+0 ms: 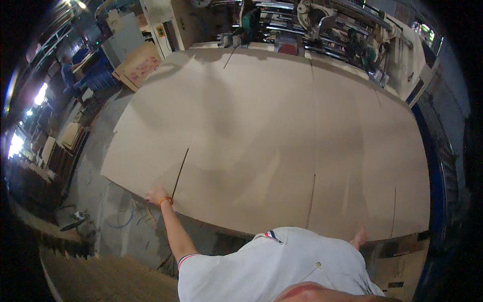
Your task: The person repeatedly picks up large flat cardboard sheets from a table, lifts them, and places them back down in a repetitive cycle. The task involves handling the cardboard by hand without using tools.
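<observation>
A large flat cardboard sheet (251, 136), plain brown with several dark slits and crease lines, spreads out in front of me. My left hand (157, 194), with an orange band at its wrist, grips the near edge at the left, beside a long slit. Its fingers curl around the edge. At the right, my right hand (359, 237) is at the same near edge; its fingers close on the cardboard. My shirt partly hides that hand, and its underside cannot be seen.
A machine with metal rollers (287, 25) stands along the sheet's far edge. Printed cardboard (138, 65) leans at the far left, near another person (70, 75) in the background. Stacked cardboard (100, 277) lies at the lower left, and a cardboard box (400, 269) sits at the lower right.
</observation>
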Tool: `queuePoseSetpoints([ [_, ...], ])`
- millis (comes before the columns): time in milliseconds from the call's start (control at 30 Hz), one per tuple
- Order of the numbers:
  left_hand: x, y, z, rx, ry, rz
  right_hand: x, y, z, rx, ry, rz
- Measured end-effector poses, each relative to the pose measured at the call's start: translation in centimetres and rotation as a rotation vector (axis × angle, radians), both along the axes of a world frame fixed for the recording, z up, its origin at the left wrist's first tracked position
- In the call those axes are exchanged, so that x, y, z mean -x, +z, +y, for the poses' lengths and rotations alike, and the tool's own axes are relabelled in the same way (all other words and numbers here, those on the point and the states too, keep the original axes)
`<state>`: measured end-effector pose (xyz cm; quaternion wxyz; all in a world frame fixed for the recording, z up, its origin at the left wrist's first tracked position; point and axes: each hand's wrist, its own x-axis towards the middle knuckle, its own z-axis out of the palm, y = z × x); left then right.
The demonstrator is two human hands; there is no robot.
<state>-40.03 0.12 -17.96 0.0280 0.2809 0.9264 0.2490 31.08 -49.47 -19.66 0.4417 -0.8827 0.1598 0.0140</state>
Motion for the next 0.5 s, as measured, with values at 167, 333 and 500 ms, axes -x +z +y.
queuePoseSetpoints([
  [167,1.2,3.1,-1.7,-0.296,-0.089,-0.098,-2.2,-1.2,0.3,0.057,-0.033,0.111],
  [333,9.3,3.6,-3.5,-0.827,0.094,-1.304,-4.5,-3.3,-0.6,-0.021,0.01,0.277],
  [500,11.5,4.7,-2.3,-0.796,-0.244,-1.52,-4.5,-5.3,-1.6,-0.371,-0.037,0.151],
])
